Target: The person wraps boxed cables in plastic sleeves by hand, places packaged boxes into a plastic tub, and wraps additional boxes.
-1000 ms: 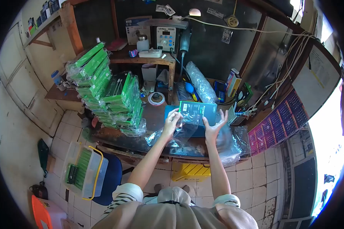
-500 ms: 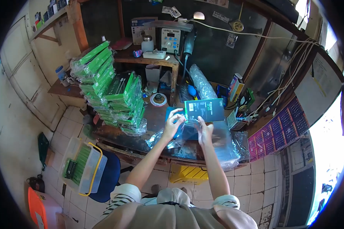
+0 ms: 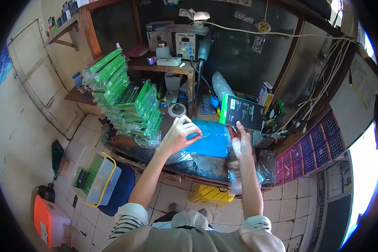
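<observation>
My right hand [image 3: 241,143] holds a black box with a green edge [image 3: 244,112] by its lower side, tilted above the right part of the desk. Thumb and fingers of my left hand [image 3: 183,135] are pinched together over the blue mat [image 3: 208,140]; whether something thin is between them is too small to tell. Clear plastic film [image 3: 235,170] hangs below my right hand at the desk edge. On the left of the desk stands a tall stack of green boxes in plastic wrap [image 3: 113,90].
A soldering station [image 3: 185,45] sits on the wooden shelf. Behind the mat lies a bubble-wrap roll [image 3: 221,85]. Cables [image 3: 319,88] hang at the right above a purple calendar [image 3: 311,147]. A clear bin [image 3: 97,176] and a yellow stool [image 3: 210,195] stand below the desk.
The black box has moved right and away from my left hand. My left hand has drawn back to the left, and more of the blue mat shows.
</observation>
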Demonstrator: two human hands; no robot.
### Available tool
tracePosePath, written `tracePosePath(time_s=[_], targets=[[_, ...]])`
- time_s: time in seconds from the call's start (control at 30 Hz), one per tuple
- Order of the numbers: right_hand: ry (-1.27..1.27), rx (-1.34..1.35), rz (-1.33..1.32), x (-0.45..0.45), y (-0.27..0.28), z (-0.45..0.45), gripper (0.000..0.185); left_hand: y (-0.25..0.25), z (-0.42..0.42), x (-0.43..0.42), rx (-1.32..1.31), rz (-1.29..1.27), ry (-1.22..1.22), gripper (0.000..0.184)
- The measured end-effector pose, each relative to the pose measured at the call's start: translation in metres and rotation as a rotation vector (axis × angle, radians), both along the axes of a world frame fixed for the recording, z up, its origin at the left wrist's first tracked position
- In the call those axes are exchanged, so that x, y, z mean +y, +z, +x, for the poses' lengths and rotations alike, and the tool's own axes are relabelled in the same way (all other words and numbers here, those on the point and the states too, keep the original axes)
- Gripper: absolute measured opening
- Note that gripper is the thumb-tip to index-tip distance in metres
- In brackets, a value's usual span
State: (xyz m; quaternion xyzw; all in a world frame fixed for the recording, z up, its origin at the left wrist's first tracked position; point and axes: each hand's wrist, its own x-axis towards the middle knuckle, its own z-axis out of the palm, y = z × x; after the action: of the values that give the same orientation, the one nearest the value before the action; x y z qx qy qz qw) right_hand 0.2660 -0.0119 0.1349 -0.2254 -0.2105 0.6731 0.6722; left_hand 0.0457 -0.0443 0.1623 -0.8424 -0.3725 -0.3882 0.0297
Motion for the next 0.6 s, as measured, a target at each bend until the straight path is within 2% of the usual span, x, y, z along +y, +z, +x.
tracePosePath(time_s=[0.17, 0.3, 0.6], targets=[[0.107, -0.322, 0.085, -0.001, -0.004, 0.0, 0.041, 0.004, 0.004, -0.009, 0.114, 0.058, 0.013, 0.016], [0.164, -0.516, 0.049, -0.011, 0.003, -0.007, 0.043, 0.008, -0.001, -0.009, 0.156, 0.051, 0.005, 0.016], [0.237, -0.544, 0.061, -0.013, 0.004, -0.021, 0.04, 0.011, -0.024, 0.003, 0.107, 0.067, -0.052, 0.015]])
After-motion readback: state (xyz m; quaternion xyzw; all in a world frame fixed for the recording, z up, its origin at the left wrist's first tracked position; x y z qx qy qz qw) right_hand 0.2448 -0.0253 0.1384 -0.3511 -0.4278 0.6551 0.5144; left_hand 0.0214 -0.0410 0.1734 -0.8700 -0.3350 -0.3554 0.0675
